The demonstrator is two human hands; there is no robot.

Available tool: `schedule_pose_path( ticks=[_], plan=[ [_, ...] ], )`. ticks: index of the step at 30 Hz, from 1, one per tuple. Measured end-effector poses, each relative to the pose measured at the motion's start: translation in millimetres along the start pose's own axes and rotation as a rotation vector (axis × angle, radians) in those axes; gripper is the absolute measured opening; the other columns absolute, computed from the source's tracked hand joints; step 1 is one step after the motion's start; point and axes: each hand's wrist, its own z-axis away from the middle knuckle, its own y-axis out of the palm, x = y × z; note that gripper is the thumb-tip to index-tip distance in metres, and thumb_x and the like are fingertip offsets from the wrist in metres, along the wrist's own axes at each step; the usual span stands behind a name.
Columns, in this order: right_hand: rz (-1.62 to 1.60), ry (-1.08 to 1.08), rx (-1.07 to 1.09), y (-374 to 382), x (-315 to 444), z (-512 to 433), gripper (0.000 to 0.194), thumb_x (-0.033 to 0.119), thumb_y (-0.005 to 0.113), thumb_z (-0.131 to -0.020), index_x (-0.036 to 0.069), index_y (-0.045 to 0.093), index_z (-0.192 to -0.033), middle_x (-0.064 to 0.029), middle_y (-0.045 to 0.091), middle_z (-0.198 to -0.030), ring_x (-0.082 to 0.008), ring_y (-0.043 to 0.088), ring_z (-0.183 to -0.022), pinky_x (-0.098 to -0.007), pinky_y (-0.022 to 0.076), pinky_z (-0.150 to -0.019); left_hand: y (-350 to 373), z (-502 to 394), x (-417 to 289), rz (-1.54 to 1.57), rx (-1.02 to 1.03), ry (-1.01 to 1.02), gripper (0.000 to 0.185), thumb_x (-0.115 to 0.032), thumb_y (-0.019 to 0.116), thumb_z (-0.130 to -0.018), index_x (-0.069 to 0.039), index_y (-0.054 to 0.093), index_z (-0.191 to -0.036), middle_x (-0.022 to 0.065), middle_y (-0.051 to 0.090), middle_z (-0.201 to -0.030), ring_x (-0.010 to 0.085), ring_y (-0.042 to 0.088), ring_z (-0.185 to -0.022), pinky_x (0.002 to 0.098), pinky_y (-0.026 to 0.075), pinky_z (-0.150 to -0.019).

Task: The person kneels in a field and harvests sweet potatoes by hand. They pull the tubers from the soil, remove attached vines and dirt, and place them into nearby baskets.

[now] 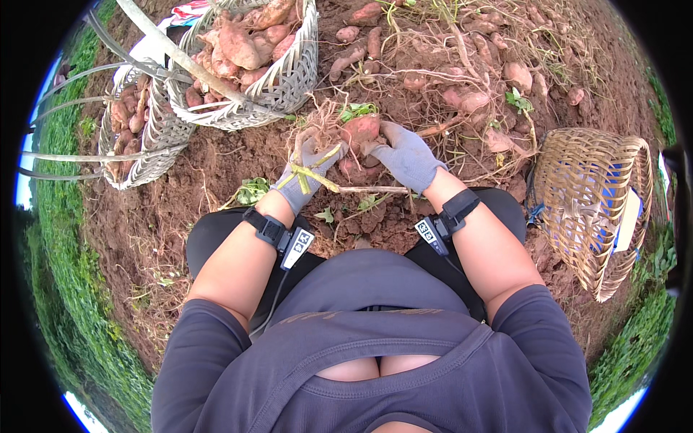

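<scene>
Both hands wear grey knit gloves and have a strapped device at the wrist. My left hand (306, 170) is closed around the root crown of a sweet potato plant, whose cut yellow-green stem stubs (306, 176) stick out over the palm. Fine roots (319, 122) fan out above that hand. Between the hands is a large reddish sweet potato (361, 131). My right hand (406, 154) has its fingers against this tuber's lower right side; whether they grip it is hard to tell. Just below lies another soil-covered sweet potato (358, 170).
A large woven basket (292, 76) of sweet potatoes stands at the upper left, beside a smaller filled one (162, 146). Uprooted sweet potatoes with vines (471, 100) cover the soil ahead. At the right a brown wicker basket (568, 173) lies tilted, holding blue material.
</scene>
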Motion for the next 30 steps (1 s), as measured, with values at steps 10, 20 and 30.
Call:
schedule_pose_path(
  ticks=[10, 20, 30],
  plan=[
    [-0.260, -0.230, -0.152, 13, -19, -9, 0.036, 0.019, 0.058, -0.100, -0.005, 0.062, -0.127, -0.0157, 0.072, -0.103, -0.0218, 0.071, -0.101, -0.0337, 0.0555, -0.087, -6, 4, -17, 0.796, 0.251, -0.310, 0.033, -0.020, 0.050, -0.108, -0.001, 0.057, -0.133, 0.0134, 0.070, -0.120, 0.0255, 0.072, -0.103, 0.0414, 0.061, -0.094],
    [-0.149, 0.005, -0.092, 7, 4, 0, 0.053, 0.040, 0.064, -0.097, -0.001, 0.063, -0.129, -0.0180, 0.072, -0.119, -0.0253, 0.069, -0.110, -0.0343, 0.0503, -0.099, 7, 0, -9, -0.485, 0.178, 0.172, 0.039, -0.023, 0.065, -0.100, -0.007, 0.059, -0.136, 0.0058, 0.066, -0.134, 0.0224, 0.063, -0.120, 0.0324, 0.046, -0.108],
    [-0.101, -0.279, -0.084, 9, -16, -4, 0.042, 0.036, 0.054, -0.105, 0.001, 0.064, -0.126, -0.0171, 0.072, -0.114, -0.0310, 0.068, -0.108, -0.0393, 0.0503, -0.096, 1, 9, -23, 0.013, 0.036, -0.057, 0.035, -0.032, 0.067, -0.098, -0.002, 0.069, -0.115, 0.0048, 0.071, -0.096, 0.0162, 0.067, -0.082, 0.0310, 0.054, -0.073]
  ],
)
